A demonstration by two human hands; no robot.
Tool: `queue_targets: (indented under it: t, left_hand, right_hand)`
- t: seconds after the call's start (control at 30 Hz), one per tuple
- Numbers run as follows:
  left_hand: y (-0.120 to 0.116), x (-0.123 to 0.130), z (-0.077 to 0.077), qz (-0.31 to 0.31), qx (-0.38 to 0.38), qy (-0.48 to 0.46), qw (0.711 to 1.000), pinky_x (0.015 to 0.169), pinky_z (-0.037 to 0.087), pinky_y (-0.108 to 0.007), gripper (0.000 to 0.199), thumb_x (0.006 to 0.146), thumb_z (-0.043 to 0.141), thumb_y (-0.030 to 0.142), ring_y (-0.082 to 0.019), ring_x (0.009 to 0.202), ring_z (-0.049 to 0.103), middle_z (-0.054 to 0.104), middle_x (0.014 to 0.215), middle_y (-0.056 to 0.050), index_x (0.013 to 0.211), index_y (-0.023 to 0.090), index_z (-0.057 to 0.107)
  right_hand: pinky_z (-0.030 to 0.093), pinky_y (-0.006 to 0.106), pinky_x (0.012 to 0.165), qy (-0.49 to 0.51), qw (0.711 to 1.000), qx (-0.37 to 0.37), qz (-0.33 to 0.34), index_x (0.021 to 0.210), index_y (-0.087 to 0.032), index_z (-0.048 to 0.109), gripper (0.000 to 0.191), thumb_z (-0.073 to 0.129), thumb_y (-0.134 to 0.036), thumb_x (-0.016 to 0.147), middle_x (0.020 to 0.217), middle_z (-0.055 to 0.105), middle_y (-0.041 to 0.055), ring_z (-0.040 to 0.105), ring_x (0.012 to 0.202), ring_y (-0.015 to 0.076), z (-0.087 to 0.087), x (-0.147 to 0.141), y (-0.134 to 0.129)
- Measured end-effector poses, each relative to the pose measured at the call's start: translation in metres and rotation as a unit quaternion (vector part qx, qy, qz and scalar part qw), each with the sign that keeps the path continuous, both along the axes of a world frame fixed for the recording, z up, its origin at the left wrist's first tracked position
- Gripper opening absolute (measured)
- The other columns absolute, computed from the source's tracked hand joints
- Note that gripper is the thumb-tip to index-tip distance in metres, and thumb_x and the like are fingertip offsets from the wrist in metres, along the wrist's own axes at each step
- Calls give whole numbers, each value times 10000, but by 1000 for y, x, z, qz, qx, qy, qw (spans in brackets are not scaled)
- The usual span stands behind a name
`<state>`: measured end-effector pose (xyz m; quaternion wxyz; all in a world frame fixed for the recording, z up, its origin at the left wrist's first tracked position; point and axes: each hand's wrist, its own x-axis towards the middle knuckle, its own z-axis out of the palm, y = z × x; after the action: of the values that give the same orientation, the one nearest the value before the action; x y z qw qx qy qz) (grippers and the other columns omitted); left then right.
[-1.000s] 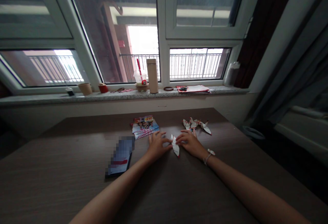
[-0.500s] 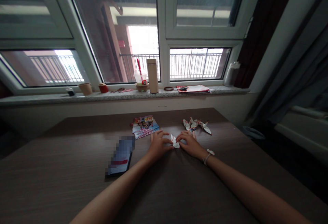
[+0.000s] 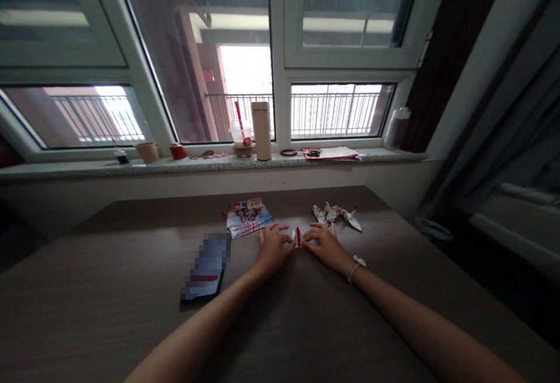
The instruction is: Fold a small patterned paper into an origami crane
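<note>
A small folded paper piece (image 3: 298,238), white with a red strip, stands on the brown table (image 3: 144,254) between my two hands. My left hand (image 3: 275,249) grips its left side between thumb and fingertips. On the right side, my right hand (image 3: 324,246) pinches it the same way, a white band round the wrist. Several folded paper figures (image 3: 335,213), white with coloured print, lie just beyond my right hand. Behind my left hand is a fanned stack of printed paper sheets (image 3: 248,217).
A phone (image 3: 205,269) lies left of my left forearm. On the windowsill (image 3: 210,164) stand a tan flask (image 3: 261,132), a plastic cup with a red straw (image 3: 240,133), a paper cup (image 3: 147,152), scissors (image 3: 313,153) and a bottle (image 3: 398,128).
The paper between my fingers has changed shape: a red upright strip now shows in its middle. My right hand has shifted slightly left.
</note>
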<state>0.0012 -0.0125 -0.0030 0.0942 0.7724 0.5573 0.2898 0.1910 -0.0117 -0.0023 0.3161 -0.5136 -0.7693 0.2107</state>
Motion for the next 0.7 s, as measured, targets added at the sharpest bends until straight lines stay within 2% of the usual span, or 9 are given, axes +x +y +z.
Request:
queue_targets:
  t: [0.17, 0.33, 0.47, 0.7]
  left_hand:
    - [-1, 9, 0, 45, -28, -8, 999, 1096, 199, -566, 110, 793, 632, 282, -281, 1299, 359, 582, 1298, -43, 753, 228, 720]
    - [-5, 15, 1, 50, -41, 11, 998, 1087, 134, -655, 111, 808, 604, 258, -311, 1358, 308, 506, 1390, -89, 770, 196, 689]
    - [-6, 17, 0, 61, -41, 22, 997, 1091, 119, -663, 83, 791, 610, 233, -320, 1382, 283, 480, 1414, -111, 775, 184, 676]
    - [-5, 15, 0, 68, -55, 20, 996, 1088, 127, -669, 126, 803, 623, 312, -317, 1389, 274, 454, 1438, -93, 778, 205, 684]
  right_hand:
    - [-74, 631, 1082, -12, 1000, 1, -20, 794, -264, 714, 154, 586, -344, 825, 1030, 712, 24, 405, 1270, 283, 1, -5, 1]
    - [-60, 638, 1075, -7, 999, -5, -43, 768, -258, 707, 155, 590, -347, 815, 1018, 707, 25, 405, 1268, 287, -3, -9, 3]
    - [-53, 651, 1068, -4, 999, -13, -53, 745, -257, 704, 151, 604, -354, 804, 1009, 706, 19, 411, 1256, 291, -3, -11, 3]
    - [-56, 657, 1066, -4, 999, -24, -49, 755, -246, 709, 143, 613, -344, 795, 1023, 699, 36, 404, 1258, 296, 0, -12, 2]
